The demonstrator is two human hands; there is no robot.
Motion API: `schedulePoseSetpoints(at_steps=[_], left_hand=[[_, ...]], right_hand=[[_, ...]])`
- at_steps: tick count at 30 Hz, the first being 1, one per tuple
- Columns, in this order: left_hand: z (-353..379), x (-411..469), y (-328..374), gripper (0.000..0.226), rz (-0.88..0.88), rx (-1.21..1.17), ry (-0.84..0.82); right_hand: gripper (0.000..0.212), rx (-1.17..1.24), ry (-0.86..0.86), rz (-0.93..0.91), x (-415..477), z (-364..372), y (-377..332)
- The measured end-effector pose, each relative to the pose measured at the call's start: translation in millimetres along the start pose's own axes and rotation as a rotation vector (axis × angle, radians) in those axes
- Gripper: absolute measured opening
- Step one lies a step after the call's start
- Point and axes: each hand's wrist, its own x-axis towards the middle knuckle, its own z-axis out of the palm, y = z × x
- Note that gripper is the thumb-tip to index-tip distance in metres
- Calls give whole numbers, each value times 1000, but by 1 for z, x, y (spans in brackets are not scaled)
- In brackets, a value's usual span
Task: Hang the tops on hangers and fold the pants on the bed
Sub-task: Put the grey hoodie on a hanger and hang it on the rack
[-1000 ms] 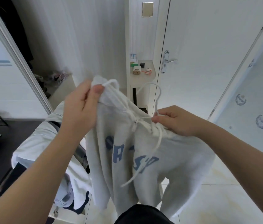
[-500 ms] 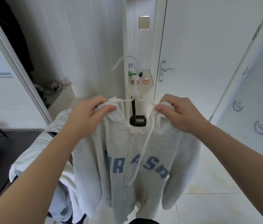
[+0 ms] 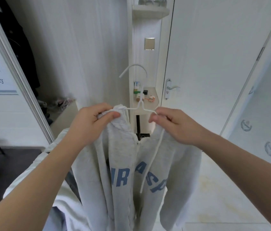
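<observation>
The person holds a pale grey hoodie [image 3: 123, 164] up at chest height, both arms stretched forward; the left hand [image 3: 96, 121] is clamped on the hoodie's shoulder edge, fingers curled over the bunched cloth and thumb pressed along its front; the right hand [image 3: 173, 124] is closed too, thumb and forefinger pinching the far end of a thin white hanger [image 3: 140, 101], with the hoodie's other shoulder gathered just beneath the palm; the hanger's wire runs across the gap between the two hands, one end going into the cloth under the left thumb, and its hook stands upright above that gap; the hoodie hangs straight down below both grips, its front open at the top between them, blue letters across the chest lower down, the sleeves drooping to either side; a white drawstring [image 3: 153, 157] drops from just under the right hand down the nearer chest panel; beyond the hands, level with the hanger's neck, a small shelf [image 3: 154, 97] carries a few little boxes; a door handle [image 3: 170, 88] sits up and to the right of the right hand; under the left forearm lies a white garment [image 3: 36, 172]; outside that arm is a dark table [image 3: 6, 164].
</observation>
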Motion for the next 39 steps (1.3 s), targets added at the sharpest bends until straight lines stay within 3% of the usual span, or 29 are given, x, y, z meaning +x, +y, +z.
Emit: schedulePoseSetpoints(at_steps=[2,4,9,11,14,21,24,26,29,31,34,35,37,39], left_hand=[[2,12,-4,32,-8,44,-64],[1,27,-8,30,10,78,-78],[-13,74,-24,31,39,144,105],[-21,97,-32,35,54,189,156],[-32,140,-48,33,83,217,182],[-58,265,-88,30,182,365,255],[-78,320,-100,35,162,387,288],[-95,354,-107,33,146,389,308],[-124,399,-116,30,124,312,294],[-144,422,-124,35,115,256,274],[-170,448,-136,45,92,195,275],[-178,455,-139,44,90,162,289],[-190,467,-143,39,108,67,329],[-198,475,-144,28,153,-29,362]], right_hand=[[31,28,47,8,8,-2,2],[30,53,-17,18,22,-14,2],[14,6,-205,163,52,-56,20],[29,-15,-209,178,66,-64,25],[33,27,-128,161,100,-70,28],[37,383,35,105,207,-93,-3],[13,466,134,95,259,-102,-17],[22,479,191,78,296,-103,-29],[30,468,259,56,347,-99,-49],[15,469,304,37,381,-93,-61],[45,430,385,15,432,-87,-79],[46,418,409,0,450,-87,-85],[28,404,450,-12,489,-89,-96],[30,389,502,-17,531,-95,-105]])
